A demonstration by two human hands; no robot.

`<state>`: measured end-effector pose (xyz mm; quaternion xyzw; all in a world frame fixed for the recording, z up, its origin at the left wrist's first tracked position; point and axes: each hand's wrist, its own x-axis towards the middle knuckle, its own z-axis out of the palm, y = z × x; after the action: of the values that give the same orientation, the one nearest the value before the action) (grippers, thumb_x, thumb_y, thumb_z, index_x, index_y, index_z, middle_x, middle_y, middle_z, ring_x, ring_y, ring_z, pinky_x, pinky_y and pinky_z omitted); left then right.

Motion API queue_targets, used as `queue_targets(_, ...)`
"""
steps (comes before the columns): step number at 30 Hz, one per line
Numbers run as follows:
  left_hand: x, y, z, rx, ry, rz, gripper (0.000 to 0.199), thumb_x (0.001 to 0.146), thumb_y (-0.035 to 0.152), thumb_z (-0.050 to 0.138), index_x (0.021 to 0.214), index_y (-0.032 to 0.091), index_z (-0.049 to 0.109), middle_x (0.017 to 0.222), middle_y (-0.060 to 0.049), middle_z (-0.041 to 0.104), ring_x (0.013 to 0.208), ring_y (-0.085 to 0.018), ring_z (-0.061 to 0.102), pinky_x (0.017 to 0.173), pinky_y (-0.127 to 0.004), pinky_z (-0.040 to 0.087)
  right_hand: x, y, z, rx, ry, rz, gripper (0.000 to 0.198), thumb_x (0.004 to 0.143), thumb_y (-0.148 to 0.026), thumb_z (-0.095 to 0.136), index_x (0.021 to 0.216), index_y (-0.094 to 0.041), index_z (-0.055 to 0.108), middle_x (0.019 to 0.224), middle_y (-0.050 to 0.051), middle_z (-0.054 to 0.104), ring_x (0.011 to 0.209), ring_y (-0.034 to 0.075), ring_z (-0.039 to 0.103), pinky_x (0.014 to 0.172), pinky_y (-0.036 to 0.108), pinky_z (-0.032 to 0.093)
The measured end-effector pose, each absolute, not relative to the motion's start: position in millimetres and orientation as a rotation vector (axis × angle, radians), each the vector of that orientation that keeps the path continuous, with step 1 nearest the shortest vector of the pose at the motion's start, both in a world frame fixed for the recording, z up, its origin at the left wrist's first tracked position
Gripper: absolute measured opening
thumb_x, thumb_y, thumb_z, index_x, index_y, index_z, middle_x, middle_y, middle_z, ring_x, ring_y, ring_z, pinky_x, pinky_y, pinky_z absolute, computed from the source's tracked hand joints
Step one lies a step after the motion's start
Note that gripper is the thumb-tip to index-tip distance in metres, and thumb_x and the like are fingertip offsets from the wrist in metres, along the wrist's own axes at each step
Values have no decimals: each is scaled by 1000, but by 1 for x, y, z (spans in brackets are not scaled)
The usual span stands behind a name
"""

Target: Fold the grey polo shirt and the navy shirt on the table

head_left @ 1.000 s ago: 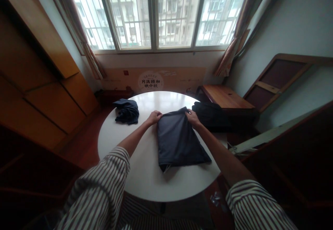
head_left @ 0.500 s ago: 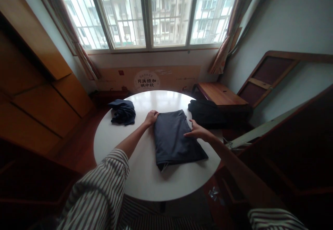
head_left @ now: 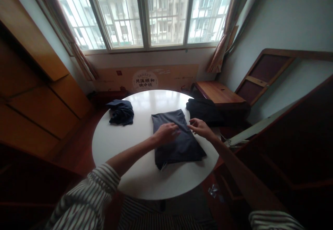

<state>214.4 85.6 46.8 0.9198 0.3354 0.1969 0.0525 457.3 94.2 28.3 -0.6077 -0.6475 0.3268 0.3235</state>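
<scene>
A folded dark grey garment (head_left: 173, 150) lies on the round white table (head_left: 140, 181), with a pale cord showing at its near left corner. Over the middle of this cloth is my left hand (head_left: 167, 133), its fingers smeared by motion, so I cannot see whether they grip. My right hand (head_left: 201, 128) is at the garment's right edge, thumb and fingers a little apart, with nothing visible between them.
A crumpled dark blue cloth (head_left: 121, 113) rests at the table's left side. Black folded clothing (head_left: 204, 111) lies at the right rim. Behind it stands a low wooden table (head_left: 221, 93), and a wooden cabinet (head_left: 33, 108) is on the left.
My left hand has let go of the garment's far left corner and moved right and nearer, over its middle. My right hand has shifted slightly along the right edge, its fingers closer together.
</scene>
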Motion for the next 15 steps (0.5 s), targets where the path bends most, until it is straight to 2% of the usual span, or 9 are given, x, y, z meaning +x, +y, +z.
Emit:
queue_targets(3,232,29,44,2966,722,395,58,86,66,52,115,16,60,100,-10,63,90,-25,62,77,-35,49,446,133,36,-1657,-1799,441,35,84,-33,66,112,-11,62,89,9,71,70,15,66,65,24,52)
queue_targets(5,238,7,40,3032,691,319,68,84,68,53,123,14,54,106,-12,61,93,-27,60,75,-36,49,440,159,41,-1720,-1825,318,39,83,-32,68,115,-9,64,98,13,72,79,17,68,73,24,51)
queue_targets(8,241,-2,33,3112,768,244,49,96,45,48,131,11,47,111,-14,59,94,-25,59,72,-33,48,437,190,42,-1776,-1844,330,40,78,-35,74,106,-6,69,90,14,74,79,21,69,73,26,51)
queue_targets(11,242,1,25,3199,740,177,33,98,21,42,128,8,49,106,-13,60,90,-22,60,70,-32,47,437,206,40,-1777,-1882,352,28,77,-34,74,91,-10,74,81,11,75,74,20,69,68,24,51)
queue_targets(15,248,3,16,3237,579,200,22,94,12,45,112,6,56,98,-11,61,81,-19,60,68,-30,47,435,213,37,-1730,-1902,293,20,84,-28,64,89,-13,75,89,10,76,81,19,69,73,24,51)
